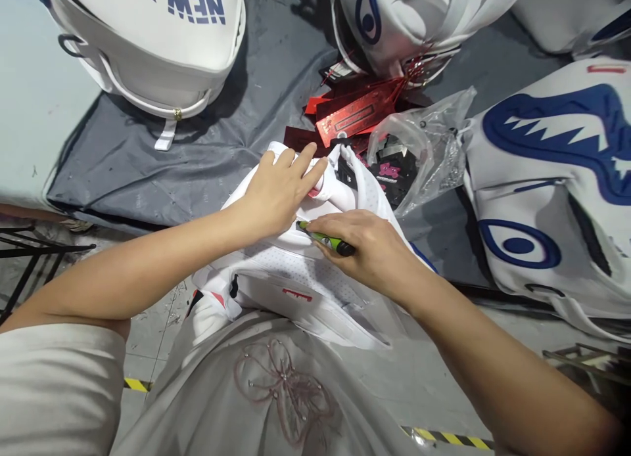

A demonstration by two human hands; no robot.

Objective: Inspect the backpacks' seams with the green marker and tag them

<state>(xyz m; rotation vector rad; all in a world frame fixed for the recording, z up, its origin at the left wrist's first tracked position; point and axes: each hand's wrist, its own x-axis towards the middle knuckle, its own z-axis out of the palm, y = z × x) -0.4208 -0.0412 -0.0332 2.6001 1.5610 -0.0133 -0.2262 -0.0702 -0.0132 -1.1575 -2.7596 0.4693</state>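
Note:
A white backpack with dotted mesh panels and a small red label lies at the table edge, against my body. My left hand grips its upper part, the fingers spread and bent over the rolled white fabric; the thumb is mostly hidden. In my right hand is a small green and black hand tool, closed in the fingers. Its tip touches or nearly touches the white fabric just below my left hand. The exact kind of tool is not clear.
Red hang tags and a clear plastic bag with black tags lie just beyond. White backpacks stand at the back left, back middle and right. Grey cloth covers the table. A black metal frame is at left.

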